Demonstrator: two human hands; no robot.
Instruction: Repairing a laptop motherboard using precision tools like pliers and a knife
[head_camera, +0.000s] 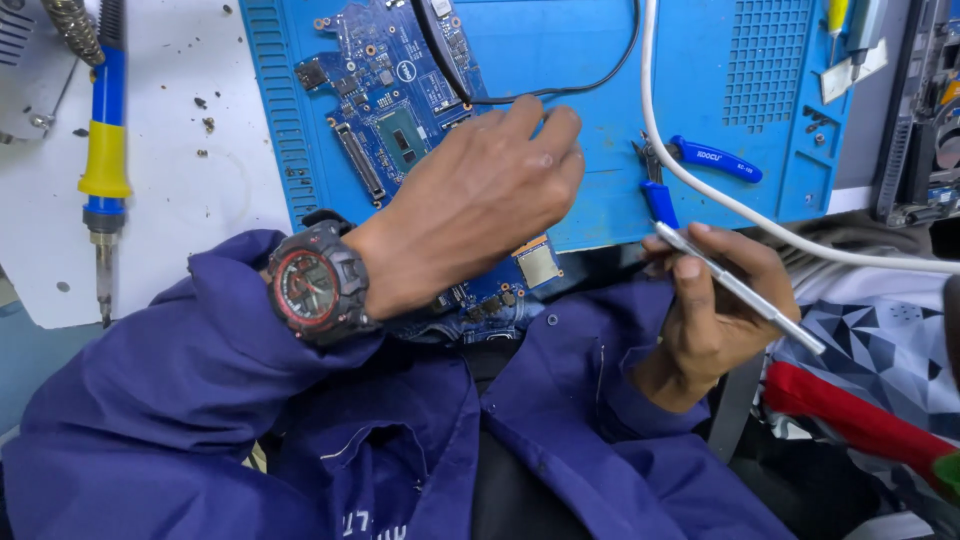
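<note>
A: Pinching a slim silver tool (740, 290) pen-style in right hand (715, 320), thumb and fingers closed tight on the shaft. Upper tip aimed up and left, lower end jutting out past the palm.

B: And on the other side?

A: Resting left hand (470, 200) palm-down across blue circuit board (385, 110), fingers bunched together, tips just beside black cable (590, 75). Impossible to tell whether pinching that cable or only touching it.

B: Where is the board relative to both hands?

A: Lying flat on blue work mat (690, 60), middle part hidden under left hand, with wristwatch (310, 285) at its near end. Lower corner reaching past the mat's near edge toward the lap. Well to the left of the silver tool and apart from it, with blue-handled cutters (715, 158) and white cable (720, 195) lying between.

B: Any risks from here?

A: Likely three. Tipping or sliding the board off the near edge, given the overhang and the weight of the wrist. Snagging the white cable on the way across, since it passes directly over right hand's fingers. Scratching or bridging small parts with the metal tip, if brought down carelessly.

B: Anything else close by?

A: Only a soldering iron (105, 150) with blue and yellow handle, well apart at far left.
</note>
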